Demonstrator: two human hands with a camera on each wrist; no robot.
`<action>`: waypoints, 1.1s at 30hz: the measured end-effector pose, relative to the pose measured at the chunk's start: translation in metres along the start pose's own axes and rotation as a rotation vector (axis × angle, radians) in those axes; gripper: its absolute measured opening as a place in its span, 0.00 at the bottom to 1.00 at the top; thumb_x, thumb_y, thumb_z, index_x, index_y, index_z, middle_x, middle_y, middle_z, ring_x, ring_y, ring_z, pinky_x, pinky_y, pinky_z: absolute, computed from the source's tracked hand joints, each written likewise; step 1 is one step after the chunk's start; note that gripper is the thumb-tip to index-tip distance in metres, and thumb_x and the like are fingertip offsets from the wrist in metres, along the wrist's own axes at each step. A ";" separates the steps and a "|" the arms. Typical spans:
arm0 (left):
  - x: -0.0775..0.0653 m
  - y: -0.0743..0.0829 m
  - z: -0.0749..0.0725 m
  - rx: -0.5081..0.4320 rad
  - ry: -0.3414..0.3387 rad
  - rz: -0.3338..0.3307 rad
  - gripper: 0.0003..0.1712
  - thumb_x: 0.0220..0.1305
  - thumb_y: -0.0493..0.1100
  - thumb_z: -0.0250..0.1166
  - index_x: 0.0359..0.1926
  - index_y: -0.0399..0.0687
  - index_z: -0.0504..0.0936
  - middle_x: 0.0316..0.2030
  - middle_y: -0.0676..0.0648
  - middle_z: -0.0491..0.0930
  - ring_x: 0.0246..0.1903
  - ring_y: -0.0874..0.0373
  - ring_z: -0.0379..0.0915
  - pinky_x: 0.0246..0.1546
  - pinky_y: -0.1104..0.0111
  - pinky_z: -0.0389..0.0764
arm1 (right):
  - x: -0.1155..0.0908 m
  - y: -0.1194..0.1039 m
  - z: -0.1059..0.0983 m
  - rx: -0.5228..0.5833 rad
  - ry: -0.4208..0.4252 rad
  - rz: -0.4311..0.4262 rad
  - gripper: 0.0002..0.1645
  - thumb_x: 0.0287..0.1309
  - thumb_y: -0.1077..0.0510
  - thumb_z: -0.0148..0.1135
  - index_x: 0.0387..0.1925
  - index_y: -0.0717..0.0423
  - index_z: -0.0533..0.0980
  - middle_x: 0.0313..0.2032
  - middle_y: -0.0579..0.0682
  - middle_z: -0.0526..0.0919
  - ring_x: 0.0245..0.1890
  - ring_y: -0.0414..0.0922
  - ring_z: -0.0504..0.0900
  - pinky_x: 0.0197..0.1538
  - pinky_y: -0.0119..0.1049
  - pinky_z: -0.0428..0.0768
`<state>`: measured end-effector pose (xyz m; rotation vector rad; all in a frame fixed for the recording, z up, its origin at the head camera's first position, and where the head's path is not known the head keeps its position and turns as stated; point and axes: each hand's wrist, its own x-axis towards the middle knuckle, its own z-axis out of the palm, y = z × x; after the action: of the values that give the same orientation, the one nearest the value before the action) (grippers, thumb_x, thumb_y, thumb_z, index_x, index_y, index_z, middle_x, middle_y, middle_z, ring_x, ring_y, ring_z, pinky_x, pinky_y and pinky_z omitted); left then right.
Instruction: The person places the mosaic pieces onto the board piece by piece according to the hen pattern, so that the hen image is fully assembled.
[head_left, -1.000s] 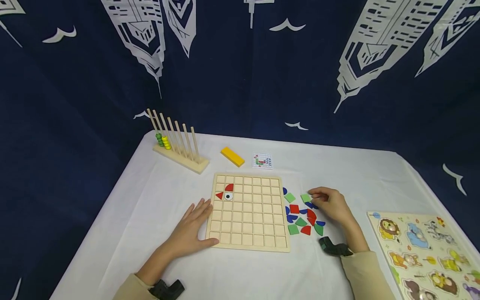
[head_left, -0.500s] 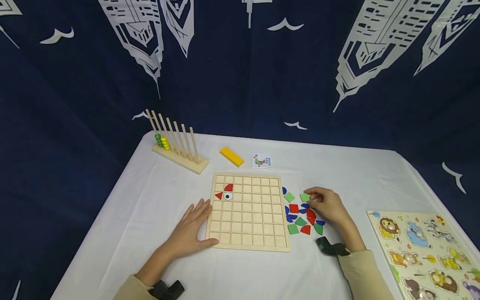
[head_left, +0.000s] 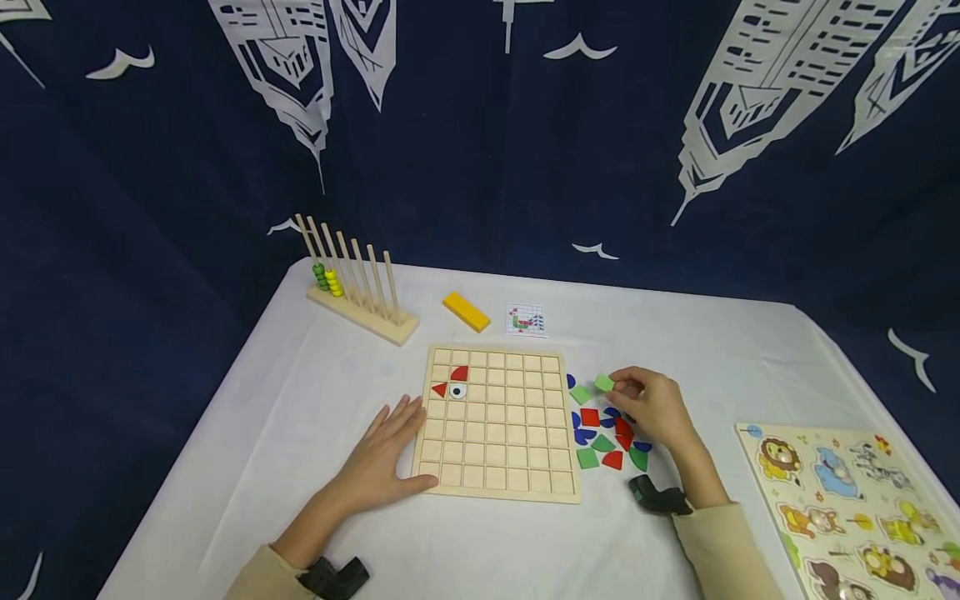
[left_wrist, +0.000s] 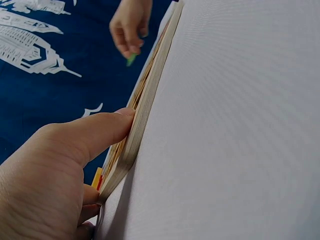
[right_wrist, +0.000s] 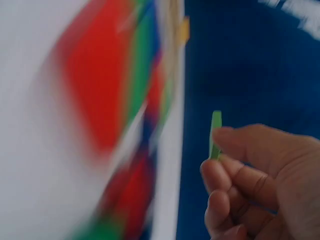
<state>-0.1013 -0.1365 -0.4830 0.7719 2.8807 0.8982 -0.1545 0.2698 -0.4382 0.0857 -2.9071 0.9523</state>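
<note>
A light green square tile (head_left: 604, 383) is pinched between the thumb and fingertips of my right hand (head_left: 654, 407). The right wrist view shows the green tile (right_wrist: 216, 135) edge-on, lifted off the table. My left hand (head_left: 382, 450) rests along the left side of the wooden grid board (head_left: 517, 434), fingers spread and fairly straight, thumb on its near left corner. In the left wrist view, the thumb touches the edge of the board (left_wrist: 145, 110). On the grid lie a red quarter-circle (head_left: 460, 374), a red triangle (head_left: 439, 390) and a white eye tile (head_left: 457, 391).
Several loose red, blue and green pieces (head_left: 602, 444) lie right of the board. Behind it are a small picture card (head_left: 526, 320), a yellow block (head_left: 467, 312) and a peg stand (head_left: 363, 317) with beads. An animal puzzle (head_left: 847, 500) lies at the right.
My right hand has raised the green square tile off the table and moved slightly left and away from me. The left hand stays in place on the board.
</note>
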 end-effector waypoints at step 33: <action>-0.001 0.001 -0.003 -0.005 -0.021 -0.013 0.56 0.51 0.63 0.71 0.71 0.35 0.61 0.75 0.43 0.54 0.77 0.48 0.42 0.76 0.51 0.43 | 0.014 -0.148 0.109 0.011 -0.271 -0.368 0.09 0.46 0.62 0.74 0.33 0.59 0.83 0.26 0.46 0.81 0.26 0.37 0.73 0.31 0.28 0.73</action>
<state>-0.1004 -0.1377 -0.4798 0.7567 2.8608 0.8901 -0.1638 0.0858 -0.4376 0.7764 -2.9594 0.9509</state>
